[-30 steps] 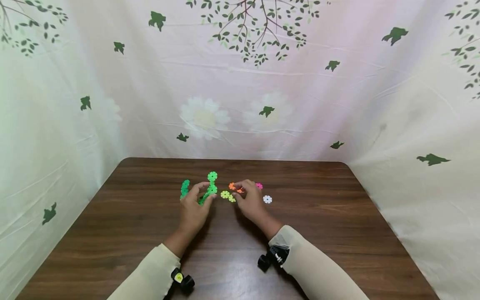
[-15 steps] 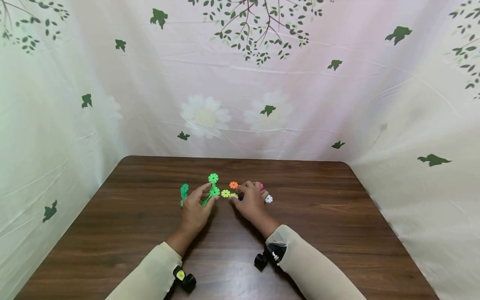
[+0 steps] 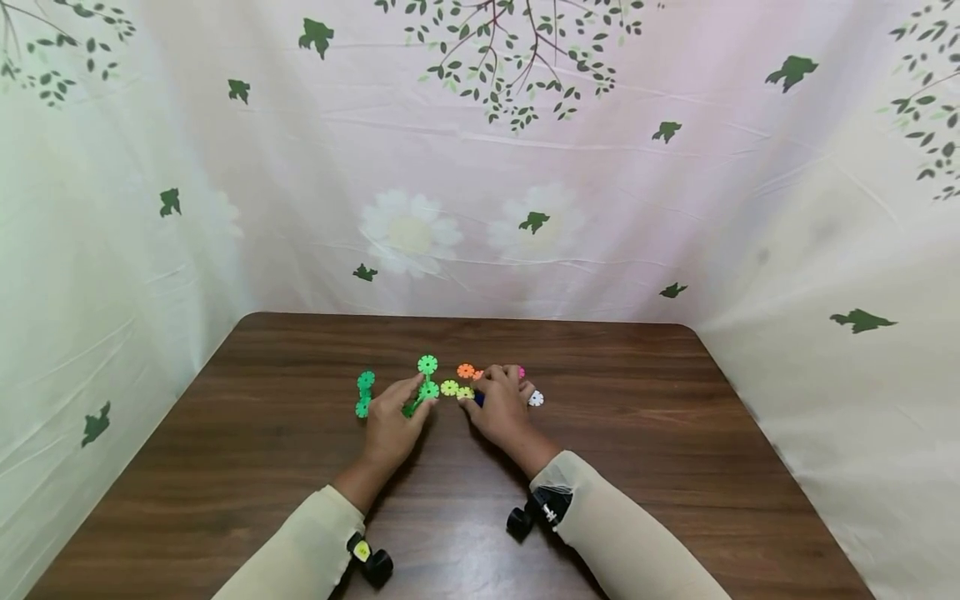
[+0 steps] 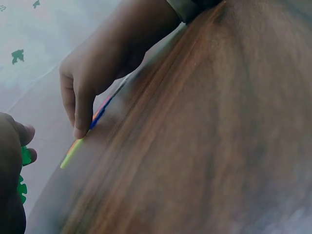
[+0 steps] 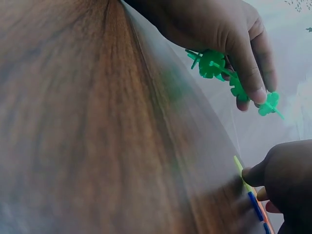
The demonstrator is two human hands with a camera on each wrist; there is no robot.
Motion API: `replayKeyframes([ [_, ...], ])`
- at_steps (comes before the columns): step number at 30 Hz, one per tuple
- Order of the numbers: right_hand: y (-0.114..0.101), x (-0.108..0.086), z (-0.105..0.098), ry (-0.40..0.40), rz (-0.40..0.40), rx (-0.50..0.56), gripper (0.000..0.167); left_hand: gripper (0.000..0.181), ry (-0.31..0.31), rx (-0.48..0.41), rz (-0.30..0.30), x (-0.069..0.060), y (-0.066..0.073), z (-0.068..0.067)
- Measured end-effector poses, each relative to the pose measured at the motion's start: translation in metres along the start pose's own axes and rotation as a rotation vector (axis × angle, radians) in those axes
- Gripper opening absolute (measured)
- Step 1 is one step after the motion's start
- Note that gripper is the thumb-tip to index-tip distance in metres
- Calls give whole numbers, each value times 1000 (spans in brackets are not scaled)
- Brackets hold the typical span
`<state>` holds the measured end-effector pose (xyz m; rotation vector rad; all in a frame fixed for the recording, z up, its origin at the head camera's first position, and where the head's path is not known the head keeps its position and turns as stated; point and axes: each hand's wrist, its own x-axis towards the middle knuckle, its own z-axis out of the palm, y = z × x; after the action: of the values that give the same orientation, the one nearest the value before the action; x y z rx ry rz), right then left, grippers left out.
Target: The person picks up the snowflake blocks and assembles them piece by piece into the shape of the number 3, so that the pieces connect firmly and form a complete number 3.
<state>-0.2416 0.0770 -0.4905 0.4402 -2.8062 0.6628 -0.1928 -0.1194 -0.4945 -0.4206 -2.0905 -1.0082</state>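
Nearest are two pale sleeves (image 3: 296,546), each with a small black camera (image 3: 377,567) strapped behind the hand, above a brown wooden table (image 3: 450,500). Ahead of the sleeves the hands are apart from each other. The left hand (image 3: 392,421) grips a chain of green discs (image 3: 428,390) between thumb and fingers, the chain standing on its inner side. Darker green discs (image 3: 363,408) show on its outer side; whether they join the chain behind the hand, I cannot tell. The right hand (image 3: 506,408) reaches down with bent fingers, its thumb touching the yellow discs (image 3: 449,388) that lie between the hands; whether it pinches them cannot be told. A dark blue disc (image 3: 480,399) sits under its fingers, and a white disc (image 3: 536,399) lies just beside its outer edge. Orange discs (image 3: 466,371) lie just past its fingertips, a pink disc (image 3: 521,372) just past its knuckles. Well beyond both hands hangs a pale cloth (image 3: 465,308) printed with branches, birds and flowers.
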Motion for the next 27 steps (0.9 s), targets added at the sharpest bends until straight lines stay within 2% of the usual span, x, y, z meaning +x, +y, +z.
replayKeyframes([
  [6,1,-1,3,-2,-1,23,31,46,-31,-10,0,-2,-1,0],
  [13,0,-2,4,-12,-4,38,29,44,-71,-18,-41,-4,0,-1],
  [21,-1,-1,3,18,-9,171,21,43,-91,-15,-57,-3,-2,-1],
  [27,0,-1,3,64,-49,260,17,42,-97,-6,-77,-4,-3,0],
])
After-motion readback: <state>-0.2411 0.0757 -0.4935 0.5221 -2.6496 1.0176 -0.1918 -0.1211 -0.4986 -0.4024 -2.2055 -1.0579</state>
